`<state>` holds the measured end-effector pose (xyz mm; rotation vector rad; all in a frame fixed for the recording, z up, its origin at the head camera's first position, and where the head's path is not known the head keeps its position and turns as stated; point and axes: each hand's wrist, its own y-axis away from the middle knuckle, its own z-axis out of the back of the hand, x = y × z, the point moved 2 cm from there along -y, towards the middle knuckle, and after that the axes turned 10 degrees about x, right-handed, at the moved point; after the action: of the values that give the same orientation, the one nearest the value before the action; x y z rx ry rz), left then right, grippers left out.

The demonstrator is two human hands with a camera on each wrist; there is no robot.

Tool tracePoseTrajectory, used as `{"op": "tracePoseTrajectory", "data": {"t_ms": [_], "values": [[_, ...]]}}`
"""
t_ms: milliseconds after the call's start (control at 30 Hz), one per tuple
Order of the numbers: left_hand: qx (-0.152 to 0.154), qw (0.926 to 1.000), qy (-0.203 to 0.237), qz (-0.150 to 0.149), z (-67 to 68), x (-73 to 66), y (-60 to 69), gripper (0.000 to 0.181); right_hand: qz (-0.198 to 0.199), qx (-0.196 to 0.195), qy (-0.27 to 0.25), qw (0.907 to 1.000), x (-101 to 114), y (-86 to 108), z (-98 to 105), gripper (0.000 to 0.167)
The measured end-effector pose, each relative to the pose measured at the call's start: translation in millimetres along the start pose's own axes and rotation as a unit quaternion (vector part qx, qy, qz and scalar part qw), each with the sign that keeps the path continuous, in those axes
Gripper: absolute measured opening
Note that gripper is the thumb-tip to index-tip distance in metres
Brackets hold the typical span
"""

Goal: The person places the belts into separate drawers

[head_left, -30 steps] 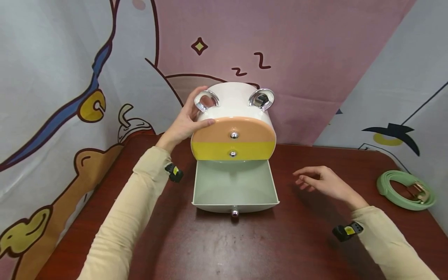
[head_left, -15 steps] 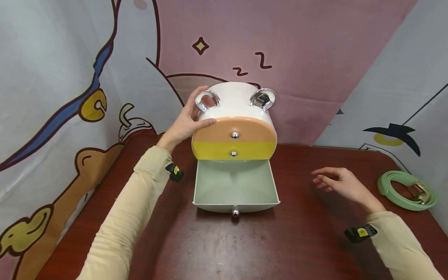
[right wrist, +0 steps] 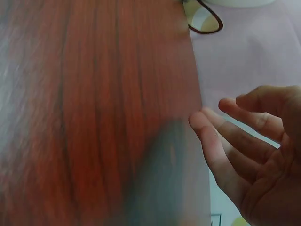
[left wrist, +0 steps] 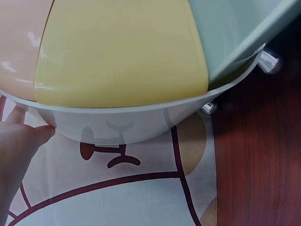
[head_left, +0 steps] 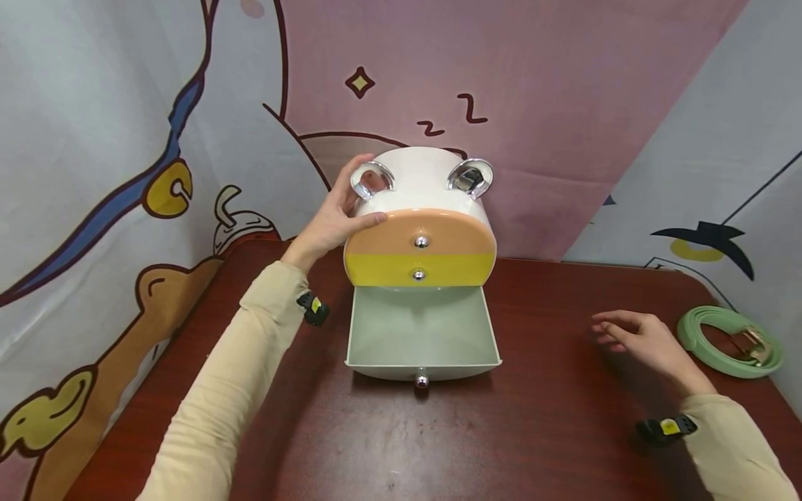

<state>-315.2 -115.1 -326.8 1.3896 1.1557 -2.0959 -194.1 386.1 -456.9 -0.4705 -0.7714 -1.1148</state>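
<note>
A white desktop drawer box [head_left: 421, 182] with chrome ear-shaped rings stands at the back middle of the table. Its orange top drawer [head_left: 391, 235] and yellow middle drawer [head_left: 382, 268] are closed. The pale green bottom drawer [head_left: 422, 327] is pulled out, with nothing in it. My left hand [head_left: 327, 221] grips the box's left side, thumb on the front rim and fingers behind the left ring, partly hidden. The left wrist view shows the thumb [left wrist: 42, 135] against the white rim. Over the table at right, my right hand [head_left: 648, 342] holds nothing, its fingers loosely bent.
A coiled green belt [head_left: 692, 334] with a gold buckle lies at the table's right side, just beyond my right hand. A printed cloth [head_left: 532, 104] hangs behind the dark red-brown table [head_left: 476, 445] and along its sides.
My right hand has moved rightward from beside the drawer box toward the coiled belt. My left hand, the box and its pulled-out drawer stay as they were.
</note>
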Motion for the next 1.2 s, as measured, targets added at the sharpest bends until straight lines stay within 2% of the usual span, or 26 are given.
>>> {"op": "tracePoseTrajectory", "data": {"t_ms": [133,267,467,567,667,867,900,1000,1067,1200], "values": [[-0.002,1.0000,-0.004,0.000,-0.1,-0.2,0.1,0.085,-0.018,-0.023,0.008,0.9995,-5.8,11.3,5.0,0.029],[-0.002,1.0000,-0.005,-0.001,-0.6,-1.5,0.1,0.086,-0.062,-0.048,0.026,0.9966,-11.3,22.6,11.3,0.034],[-0.006,0.9998,-0.015,0.012,-0.6,-2.4,-0.3,0.087,-0.144,-0.079,0.077,0.9835,-22.1,39.2,21.4,0.044],[-0.006,0.9998,-0.014,0.013,-0.5,-2.1,-0.4,0.087,-0.178,-0.086,0.083,0.9769,-26.5,44.8,23.9,0.050],[-0.004,0.9999,-0.013,0.009,-0.6,-2.0,-0.2,0.086,-0.205,-0.101,0.065,0.9714,-34.0,48.1,25.3,0.055],[-0.001,0.9999,-0.011,0.003,-0.4,-2.6,-0.8,0.087,-0.242,-0.187,0.054,0.9507,-45.1,56.2,33.3,0.053],[-0.001,1.0000,-0.009,0.003,-0.2,-2.6,-0.9,0.087,-0.252,-0.205,0.067,0.9434,-47.8,57.7,35.0,0.052],[-0.003,1.0000,-0.006,0.006,0.1,-2.3,-1.0,0.087,-0.281,-0.243,0.045,0.9274,-53.3,61.9,39.0,0.051],[-0.003,1.0000,-0.004,0.007,0.0,-3.0,-0.9,0.088,-0.300,-0.263,0.016,0.9166,-64.7,64.5,42.4,0.051],[-0.003,0.9998,-0.010,0.018,-3.1,-9.7,-0.1,0.086,-0.326,-0.302,-0.015,0.8956,-111.5,73.3,51.4,0.049]]}}
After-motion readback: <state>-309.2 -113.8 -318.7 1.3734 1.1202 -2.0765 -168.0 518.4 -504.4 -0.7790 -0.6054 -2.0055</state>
